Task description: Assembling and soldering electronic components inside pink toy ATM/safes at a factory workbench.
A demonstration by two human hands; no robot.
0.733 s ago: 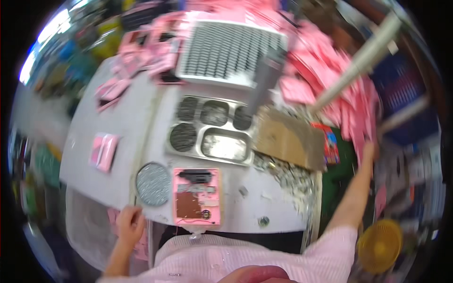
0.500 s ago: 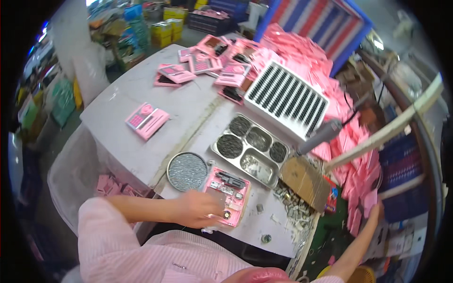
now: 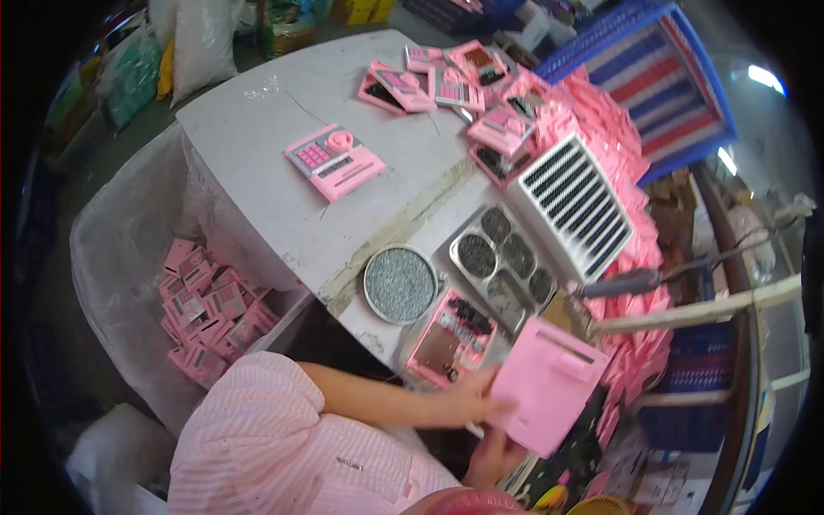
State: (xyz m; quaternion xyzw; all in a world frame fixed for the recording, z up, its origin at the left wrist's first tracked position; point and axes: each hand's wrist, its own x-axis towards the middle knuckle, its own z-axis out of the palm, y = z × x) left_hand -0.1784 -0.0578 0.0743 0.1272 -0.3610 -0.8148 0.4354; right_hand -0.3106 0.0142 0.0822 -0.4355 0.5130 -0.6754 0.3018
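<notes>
Both hands meet at a flat pink plastic cover (image 3: 549, 386) with a slot near its upper edge, raised over the table's near right side. My left hand (image 3: 470, 400) is closed on its left edge, fingers partly blurred. Below it, my right hand (image 3: 495, 458) pinches the lower left corner. Just left of the cover lies an open pink calculator housing (image 3: 438, 350), with dark and metallic parts inside. Beside the housing stands a round tin of small silvery pieces (image 3: 400, 285). A metal tray (image 3: 506, 296) with several compartments of small dark parts sits behind it, partly hidden by the cover.
A white tray with dark rows (image 3: 575, 206) stands farther back, by a heap of pink covers (image 3: 592, 112). An electric screwdriver (image 3: 622, 283) hangs at the right near a wooden bar (image 3: 695, 316). One calculator (image 3: 335, 161) lies apart; several are piled beyond. A lined bin (image 3: 129, 232) holds more.
My right hand has come from the heap at the right with a pink cover. My left hand has left the open housing and taken hold of the cover. The view has shifted.
</notes>
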